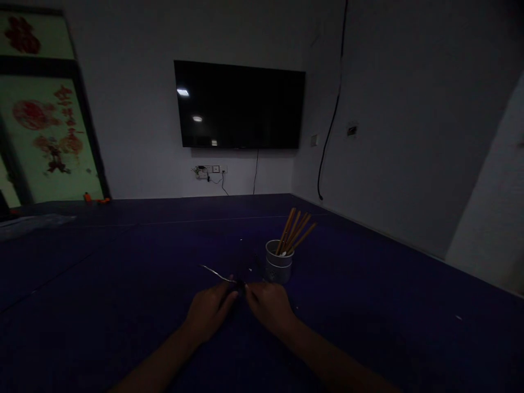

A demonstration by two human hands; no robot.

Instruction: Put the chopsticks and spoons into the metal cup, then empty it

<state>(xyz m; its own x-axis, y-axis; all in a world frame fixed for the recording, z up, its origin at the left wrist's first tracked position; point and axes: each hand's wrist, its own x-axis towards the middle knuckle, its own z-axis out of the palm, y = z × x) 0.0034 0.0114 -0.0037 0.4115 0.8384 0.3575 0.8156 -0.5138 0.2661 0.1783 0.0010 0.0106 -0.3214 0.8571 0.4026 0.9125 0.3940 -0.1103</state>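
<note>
The room is dim. My left hand and my right hand rest close together on the dark blue tabletop, fingertips nearly meeting. Both are curled around a small dark bundle that I cannot make out. A thin metal utensil, perhaps a fork or spoon, sticks out to the left from between the fingertips. Just beyond my right hand stands a small metal cup holding several wooden chopsticks that lean to the right.
A black wall-mounted screen hangs on the white wall ahead, with sockets and cables below it. A green panel with red decorations stands at the left. A clear plastic wrapper lies at the table's far left.
</note>
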